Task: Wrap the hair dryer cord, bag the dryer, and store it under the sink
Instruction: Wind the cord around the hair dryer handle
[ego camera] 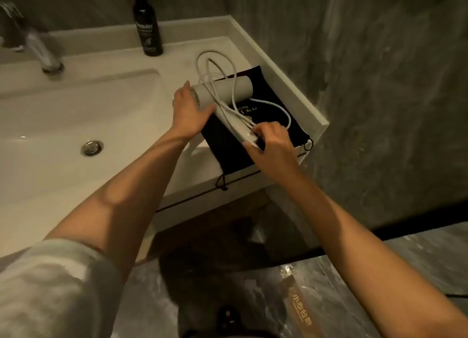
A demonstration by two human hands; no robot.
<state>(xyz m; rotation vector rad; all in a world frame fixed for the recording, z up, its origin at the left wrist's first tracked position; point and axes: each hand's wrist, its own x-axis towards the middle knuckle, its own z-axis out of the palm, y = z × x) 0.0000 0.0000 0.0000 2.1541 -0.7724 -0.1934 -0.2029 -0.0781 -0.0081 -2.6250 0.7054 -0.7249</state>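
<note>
A white hair dryer (228,90) lies on a black drawstring bag (268,89) at the right end of the white counter (177,66). Its white cord (215,59) loops loosely over the barrel and onto the counter behind. My left hand (188,109) presses on the rear end of the barrel. My right hand (269,141) grips the lower end of the dryer's handle, where the cord comes out, with a stretch of cord caught in its fingers.
A sink basin (76,125) with a drain (92,147) and a chrome tap (43,51) lies to the left. A black bottle (148,26) stands at the back. A grey tiled wall (379,84) is on the right. Below the counter is a dark space (228,236).
</note>
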